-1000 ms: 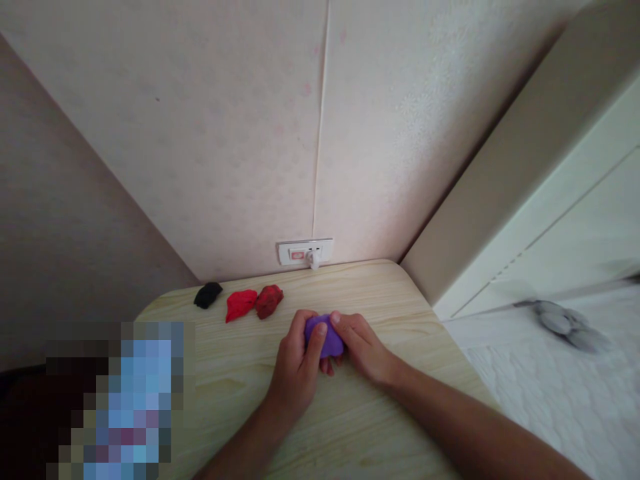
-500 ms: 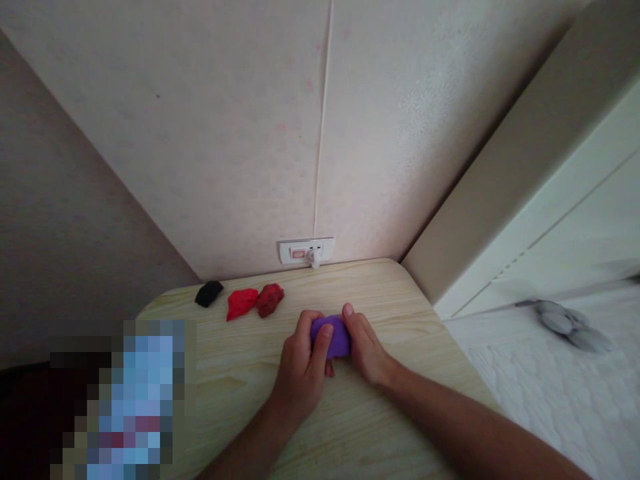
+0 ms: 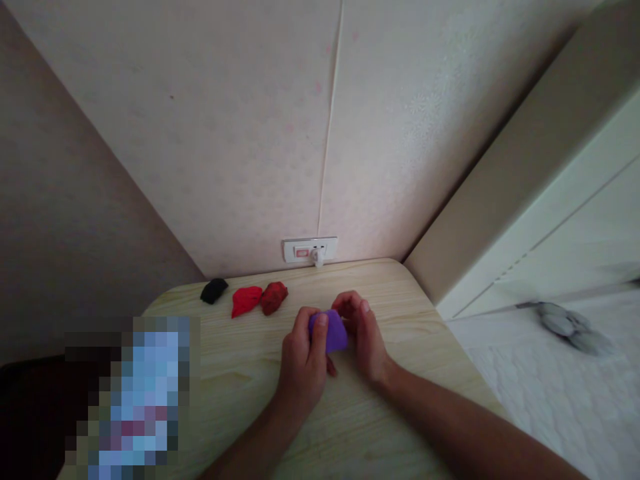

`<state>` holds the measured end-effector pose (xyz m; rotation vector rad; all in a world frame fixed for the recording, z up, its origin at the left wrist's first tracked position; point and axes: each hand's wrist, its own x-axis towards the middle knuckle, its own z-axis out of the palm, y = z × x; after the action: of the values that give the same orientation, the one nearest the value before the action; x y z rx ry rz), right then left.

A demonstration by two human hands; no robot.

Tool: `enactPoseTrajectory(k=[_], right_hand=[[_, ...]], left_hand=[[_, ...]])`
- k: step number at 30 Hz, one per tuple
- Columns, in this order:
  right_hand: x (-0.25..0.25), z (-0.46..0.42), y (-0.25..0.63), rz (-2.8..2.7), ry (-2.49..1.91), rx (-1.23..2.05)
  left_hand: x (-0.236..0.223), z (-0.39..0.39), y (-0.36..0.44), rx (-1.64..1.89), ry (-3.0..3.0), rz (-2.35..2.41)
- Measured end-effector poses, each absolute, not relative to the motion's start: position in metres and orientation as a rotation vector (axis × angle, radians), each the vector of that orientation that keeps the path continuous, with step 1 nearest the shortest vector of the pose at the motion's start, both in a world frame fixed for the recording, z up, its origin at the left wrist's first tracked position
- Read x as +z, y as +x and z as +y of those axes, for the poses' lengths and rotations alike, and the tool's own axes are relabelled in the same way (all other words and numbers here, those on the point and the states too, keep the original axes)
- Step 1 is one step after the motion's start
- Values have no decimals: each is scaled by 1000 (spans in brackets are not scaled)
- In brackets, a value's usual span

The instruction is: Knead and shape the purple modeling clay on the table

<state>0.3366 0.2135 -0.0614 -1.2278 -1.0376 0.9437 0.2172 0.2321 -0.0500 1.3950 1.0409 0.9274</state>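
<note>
My left hand [image 3: 303, 353] is closed on a small purple folded cloth bundle [image 3: 336, 331], with the thumb pressed on its near face. Just right of the bundle, my right hand [image 3: 364, 333] holds nothing that I can see; its fingers are loosely curved and apart from the thumb. A narrow gap seems to lie between that hand and the purple cloth. Farther back to the left, a black bundle [image 3: 214, 291], a bright red one [image 3: 246, 302] and a dark red one [image 3: 274, 298] lie in a row, the two red ones touching.
Both hands are over a light wood-grain table [image 3: 235, 413] set against a papered wall. A socket panel [image 3: 310, 250] with a plug and white cable sits just above its back edge. A pixelated patch [image 3: 145, 380] covers the left front. On the right are a cream cabinet [image 3: 500, 200] and white quilted bedding [image 3: 565, 400].
My right hand has let go of the purple cloth bundle and opened slightly to the right. The left hand keeps its hold, with the bundle tilted a little. The view has shifted slightly.
</note>
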Motion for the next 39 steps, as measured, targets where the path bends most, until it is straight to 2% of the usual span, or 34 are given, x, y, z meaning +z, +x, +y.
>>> enactPoseTrajectory(k=[7, 13, 17, 23, 33, 39], right_hand=[[-51, 209, 324, -1099, -1186, 904], [-55, 208, 332, -1070, -1098, 1065], [-50, 203, 340, -1234, -1163, 984], [-39, 197, 333, -1465, -1404, 769], [-38, 193, 336, -1578, -1361, 659], [-37, 191, 334, -1663, -1361, 601]], left_hand=[[-47, 231, 217, 940, 1620, 1002], [-50, 230, 215, 942, 1480, 981], [-52, 231, 214, 1036, 1306, 1021], [-48, 231, 211, 1048, 1589, 1108], [-55, 232, 209, 1072, 1330, 1090], [-49, 233, 207, 1177, 1420, 1150]])
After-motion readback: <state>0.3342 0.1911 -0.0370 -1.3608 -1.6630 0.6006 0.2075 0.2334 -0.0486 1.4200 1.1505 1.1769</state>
